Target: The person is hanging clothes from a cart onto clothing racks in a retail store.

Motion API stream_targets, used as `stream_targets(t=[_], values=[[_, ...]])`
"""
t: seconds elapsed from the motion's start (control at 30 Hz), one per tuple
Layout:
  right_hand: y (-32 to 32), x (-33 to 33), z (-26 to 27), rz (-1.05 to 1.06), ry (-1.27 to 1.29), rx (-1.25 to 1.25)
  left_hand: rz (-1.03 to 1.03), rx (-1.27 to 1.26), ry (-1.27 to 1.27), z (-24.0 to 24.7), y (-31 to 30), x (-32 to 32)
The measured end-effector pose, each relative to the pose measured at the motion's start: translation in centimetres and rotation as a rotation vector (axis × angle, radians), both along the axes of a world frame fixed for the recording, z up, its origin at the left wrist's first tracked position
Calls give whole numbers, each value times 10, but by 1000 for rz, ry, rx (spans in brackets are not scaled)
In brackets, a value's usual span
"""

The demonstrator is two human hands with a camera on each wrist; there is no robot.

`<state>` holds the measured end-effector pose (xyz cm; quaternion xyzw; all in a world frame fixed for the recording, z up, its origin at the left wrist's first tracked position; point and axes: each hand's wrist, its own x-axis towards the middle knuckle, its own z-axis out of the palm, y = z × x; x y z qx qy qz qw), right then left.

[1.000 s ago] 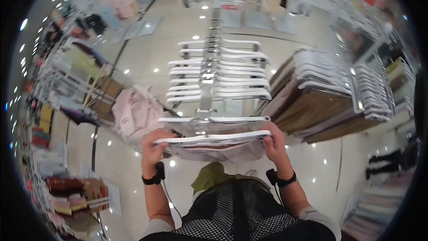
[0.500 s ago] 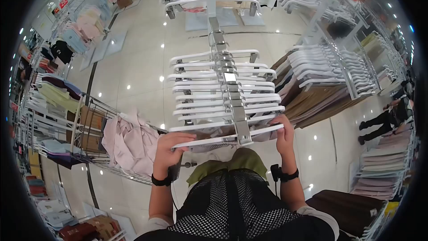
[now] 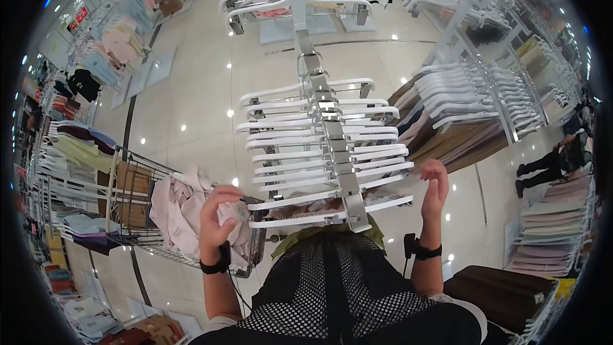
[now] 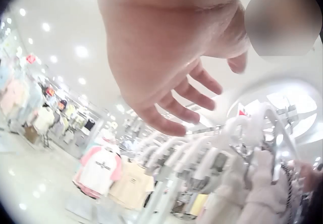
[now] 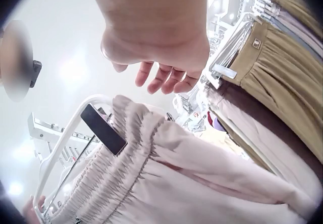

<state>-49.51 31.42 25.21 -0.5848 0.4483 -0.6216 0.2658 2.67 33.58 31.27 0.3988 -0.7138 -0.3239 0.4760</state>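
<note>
In the head view my left hand is held off the left end of the nearest white hanger, fingers loosely bent and nothing in them. My right hand is raised past the hanger's other end, also holding nothing. This hanger hangs at the near end of a notched metal rail, with more white hangers behind it. The right wrist view shows a pale pink garment with a gathered elastic waist, held by a black clip, below the right hand. Below the left hand, hangers line up in the left wrist view.
A wire cart with crumpled pink clothing stands at the left. To the right, a rack carries brown garments on white hangers. Folded clothes are stacked at far right, near a person in dark clothing.
Both hands held the ends of a white hanger and brought it to the rail's near end. Now they have let go and moved outward, and the hanger hangs on the rail.
</note>
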Motion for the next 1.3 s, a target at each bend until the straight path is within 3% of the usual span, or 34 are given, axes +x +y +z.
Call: stream_targets(t=[0.1, 0.13, 0.2, 0.27, 0.33, 0.4, 0.47, 0.53, 0.6, 0.7, 0.77, 0.93, 1.07, 1.23, 1.3], values=[[-21, 32, 2, 17, -143, -2, 73, 11, 62, 1, -4, -71], [-25, 41, 4, 144, -161, -3, 115, -28, 97, 3, -10, -86], [-32, 40, 8, 203, -136, 29, 104, -105, 29, -14, -12, -84], [-45, 31, 10, 215, -212, 37, 131, -113, 294, -32, -17, -81], [-50, 11, 3, 231, -285, 60, 207, -62, 252, -18, -14, -79], [-63, -8, -10, 405, -197, 136, 279, -31, 206, -15, -18, -72], [-66, -9, -10, 407, -12, 195, 238, 217, 119, -29, -21, -63], [-76, -8, -10, 409, 64, 130, 172, 204, 89, -23, -26, -67], [-81, -8, -5, 406, 106, 136, 200, 248, 291, -17, -26, -79], [-87, -2, 11, 373, 146, 62, 279, 307, 375, -12, -23, -89], [-91, -2, 15, 311, 175, -51, 318, 260, 334, -24, -21, -84], [-92, 3, 42, 394, 165, -71, 359, 145, 173, -15, -19, -77], [-87, 15, 51, 434, 225, 86, 292, 174, 112, -29, -15, -60], [-70, 34, 63, 376, 398, 72, 245, 208, 304, -68, -6, -52], [-59, 41, 65, 278, 596, -51, 209, 272, 412, -82, 1, -50]])
